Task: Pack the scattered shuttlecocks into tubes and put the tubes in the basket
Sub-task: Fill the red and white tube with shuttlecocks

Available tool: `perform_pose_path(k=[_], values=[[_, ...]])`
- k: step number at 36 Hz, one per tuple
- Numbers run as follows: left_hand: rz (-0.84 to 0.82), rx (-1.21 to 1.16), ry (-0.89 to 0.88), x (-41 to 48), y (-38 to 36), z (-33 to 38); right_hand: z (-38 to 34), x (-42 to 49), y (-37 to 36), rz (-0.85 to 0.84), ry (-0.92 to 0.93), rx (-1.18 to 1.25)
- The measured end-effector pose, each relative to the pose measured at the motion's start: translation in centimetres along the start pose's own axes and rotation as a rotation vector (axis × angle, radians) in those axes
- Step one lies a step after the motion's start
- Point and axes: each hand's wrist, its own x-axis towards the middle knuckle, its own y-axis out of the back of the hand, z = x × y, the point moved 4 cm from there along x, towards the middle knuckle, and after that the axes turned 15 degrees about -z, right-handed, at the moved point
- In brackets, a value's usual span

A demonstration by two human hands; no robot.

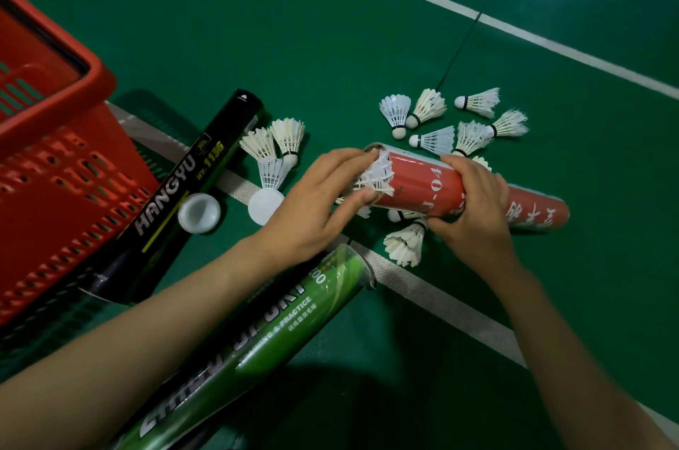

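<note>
White feather shuttlecocks (435, 140) lie mostly scattered; left hand (312, 214) pinches one into the red cardboard tube (426, 185) that right hand (474, 218) grips; left red plastic basket (73, 93) apparently tubeless.

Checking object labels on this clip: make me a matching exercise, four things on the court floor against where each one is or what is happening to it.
Things:
1. red tube
2. black tube
3. green tube
4. hollow white cap

Places or states:
A. lies nearest the camera
B. gripped by the right hand while the left hand feeds a shuttlecock into it
C. right beside the basket
D. on the floor next to the black tube

Pairs: 1-B, 2-C, 3-A, 4-D
</note>
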Motion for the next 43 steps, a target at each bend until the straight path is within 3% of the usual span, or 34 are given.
perform_pose_path(k=[10,19,31,43], values=[[0.166,-0.210,0.123,-0.7,0.2,-0.2,0.0,0.1,0.1,0.013,0.012,-0.003],[0.038,0.126,0.100,-0.4,0.6,0.1,-0.2,0.3,-0.1,0.016,0.000,0.014],[0.041,0.161,0.007,-0.5,1.3,0.8,0.1,-0.2,0.0,0.034,0.023,-0.009],[-0.092,0.209,0.116,0.1,1.6,0.8,-0.1,0.1,-0.5,0.011,0.010,-0.012]])
